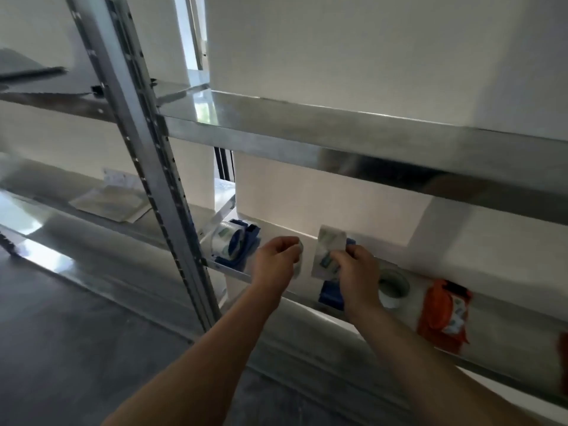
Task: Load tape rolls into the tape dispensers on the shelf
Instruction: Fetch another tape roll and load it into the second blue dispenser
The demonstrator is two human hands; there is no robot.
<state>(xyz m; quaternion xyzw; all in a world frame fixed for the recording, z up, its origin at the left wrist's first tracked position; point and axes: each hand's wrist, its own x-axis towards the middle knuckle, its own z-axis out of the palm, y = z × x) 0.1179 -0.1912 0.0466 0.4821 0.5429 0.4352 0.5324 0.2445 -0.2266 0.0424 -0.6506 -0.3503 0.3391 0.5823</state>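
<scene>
At the lower middle of the frame, both hands work over the lower shelf (507,342), just behind its front lip. The right hand (358,272) grips a labelled tape roll (327,252) with curled fingers, holding it tilted above a blue dispenser (331,295) that lies at the shelf's front edge. The left hand (278,256), just to its left, has fingers and thumb curled in a pinch on a pale piece (299,256), too blurred to identify. Further left, near the upright post (144,133), a second blue dispenser (236,259) carries a roll. To the right lie a loose roll (394,289) and an orange dispenser (442,315), both near the lip. A white box (307,204) closes off the back, and the upper shelf (338,139) hangs overhead, leaving a low, shallow gap around the hands.
</scene>
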